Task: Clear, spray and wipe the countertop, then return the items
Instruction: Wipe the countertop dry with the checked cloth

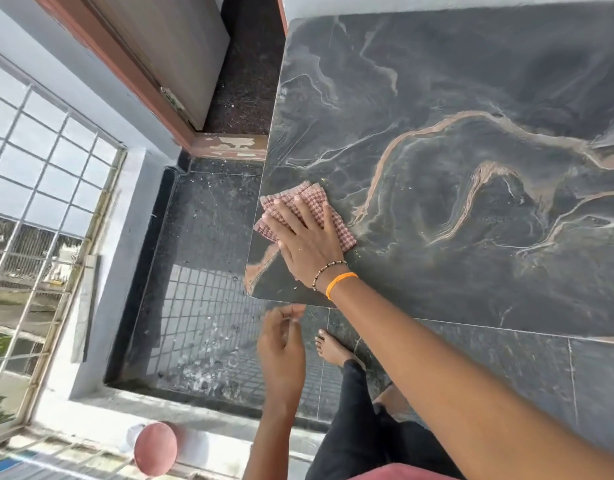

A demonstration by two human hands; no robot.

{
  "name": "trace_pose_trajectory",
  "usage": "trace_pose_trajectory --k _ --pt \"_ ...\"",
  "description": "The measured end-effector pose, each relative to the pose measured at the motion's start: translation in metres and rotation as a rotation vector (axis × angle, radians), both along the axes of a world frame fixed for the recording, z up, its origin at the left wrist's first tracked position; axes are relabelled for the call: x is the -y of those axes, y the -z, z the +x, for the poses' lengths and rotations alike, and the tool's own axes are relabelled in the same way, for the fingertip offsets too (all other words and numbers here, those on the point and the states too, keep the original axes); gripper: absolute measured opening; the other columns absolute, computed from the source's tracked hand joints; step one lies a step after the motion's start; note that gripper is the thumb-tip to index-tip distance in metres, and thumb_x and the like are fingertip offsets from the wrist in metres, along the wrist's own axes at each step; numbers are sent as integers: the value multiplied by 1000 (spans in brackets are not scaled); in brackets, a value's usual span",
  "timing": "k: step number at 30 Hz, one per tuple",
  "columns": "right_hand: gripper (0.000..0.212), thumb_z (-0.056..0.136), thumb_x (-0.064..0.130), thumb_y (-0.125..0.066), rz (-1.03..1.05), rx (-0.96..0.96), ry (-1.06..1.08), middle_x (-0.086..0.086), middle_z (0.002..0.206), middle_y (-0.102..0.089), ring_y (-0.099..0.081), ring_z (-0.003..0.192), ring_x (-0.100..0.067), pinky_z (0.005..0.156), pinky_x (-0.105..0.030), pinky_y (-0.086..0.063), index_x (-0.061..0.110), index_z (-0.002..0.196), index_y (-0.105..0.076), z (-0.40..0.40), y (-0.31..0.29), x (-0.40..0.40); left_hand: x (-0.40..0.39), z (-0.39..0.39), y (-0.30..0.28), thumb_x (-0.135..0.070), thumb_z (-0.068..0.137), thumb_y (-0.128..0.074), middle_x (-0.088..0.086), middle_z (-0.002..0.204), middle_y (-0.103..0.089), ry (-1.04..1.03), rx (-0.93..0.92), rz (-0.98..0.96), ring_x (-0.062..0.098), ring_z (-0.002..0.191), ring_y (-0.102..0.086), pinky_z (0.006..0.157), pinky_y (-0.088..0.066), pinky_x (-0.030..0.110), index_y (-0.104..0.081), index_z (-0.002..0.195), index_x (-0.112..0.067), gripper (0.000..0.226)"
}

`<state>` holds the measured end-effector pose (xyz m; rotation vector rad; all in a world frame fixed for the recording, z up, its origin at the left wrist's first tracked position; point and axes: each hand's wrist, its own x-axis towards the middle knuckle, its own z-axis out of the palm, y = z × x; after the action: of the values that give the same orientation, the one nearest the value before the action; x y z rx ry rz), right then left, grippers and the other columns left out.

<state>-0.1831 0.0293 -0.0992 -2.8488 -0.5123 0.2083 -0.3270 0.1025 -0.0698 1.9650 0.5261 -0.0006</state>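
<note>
The right hand (pixel 310 245) hides much of the cloth (pixel 291 207); the left hand (pixel 283 344) is motion-blurred

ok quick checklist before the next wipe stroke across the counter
1. Cloth under the palm: ok. The right hand lies flat on the pink checked cloth.
2. Cloth fully on the slab: not ok. Its left corner overhangs the countertop edge.
3. Path clear: ok. No items stand on the visible stone.
4. Crumbs left: not ok. Small pale specks lie beside the cloth near the edge.
5. Left hand ready to catch debris: cannot tell. It is below the counter's corner, blurred and holding nothing that shows.
6. Surface sprayed: cannot tell. No wet film is clear on the stone.
</note>
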Motion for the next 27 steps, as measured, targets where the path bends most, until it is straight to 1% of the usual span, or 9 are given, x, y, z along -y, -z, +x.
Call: trace_pose_trajectory --k 3,5,8,11,15,18,20,23,27 --pt "54 92 30 -38 14 3 130 5 156 -20 -15 144 -28 112 -62 -7 33 144 -24 15 0 11 5 12 0 3 87 -50 -13 94 -62 159 41 69 -4 91 -56 77 -39 4 -61 87 -24 29" --pt "54 92 28 -38 13 17 237 6 157 -18 -14 144 -28 112 -61 -6 33 144 -24 22 1 27 9 20 -1 6 86 -50 -13 93 -61 249 78 97 -3 91 -55 78 -39 5 -60 90 -24 32" --pt "56 92 27 -38 2 28 407 4 157 -16 -13 144 -28 111 -63 -8 32 145 -22 27 3 62 17 29 -1 4 86 -50 -15 92 -60 367 101 142 1 92 -56 79 -42 9 -61 92 -24 31" --pt "57 93 29 -36 -21 29 596 1 158 -14 -10 145 -29 110 -64 -7 31 146 -18 22 4 106 26 33 0 2 86 -50 -16 93 -60 432 104 147 2 92 -56 80 -44 13 -61 92 -25 30" --pt "56 94 25 -36 -38 19 872 0 158 -14 -9 145 -31 109 -65 -7 29 146 -18 -7 6 162 40 35 1 1 87 -50 -16 92 -59 505 105 146 0 90 -56 75 -43 9 -62 92 -24 28" --pt "57 93 24 -36 -40 -1 1073 0 158 -14 -9 145 -31 109 -66 -7 29 146 -18 -44 5 202 55 34 0 1 86 -49 -15 92 -59 578 96 154 1 88 -56 72 -43 9 -62 91 -22 27" --pt "57 93 23 -37 -40 -15 1193 -2 157 -16 -10 144 -33 107 -67 -7 27 146 -19 -72 4 225 63 33 0 0 86 -50 -16 92 -58 631 94 165 -1 90 -55 72 -41 5 -63 91 -21 26" --pt "56 91 17 -42 -49 -14 1375 -6 155 -23 -17 141 -36 103 -68 -16 23 144 -26 -119 -1 255 76 31 -2 0 86 -50 -19 92 -57 702 110 140 -4 92 -54 72 -40 4 -63 91 -20 24" --pt "62 86 6 -50 -21 -54 1527 -8 153 -23 -27 129 -44 91 -60 -32 19 143 -29 -171 -12 288 87 26 -3 -1 87 -50 -17 91 -59 733 95 89 0 88 -55 67 -46 17 -62 90 -23 25"
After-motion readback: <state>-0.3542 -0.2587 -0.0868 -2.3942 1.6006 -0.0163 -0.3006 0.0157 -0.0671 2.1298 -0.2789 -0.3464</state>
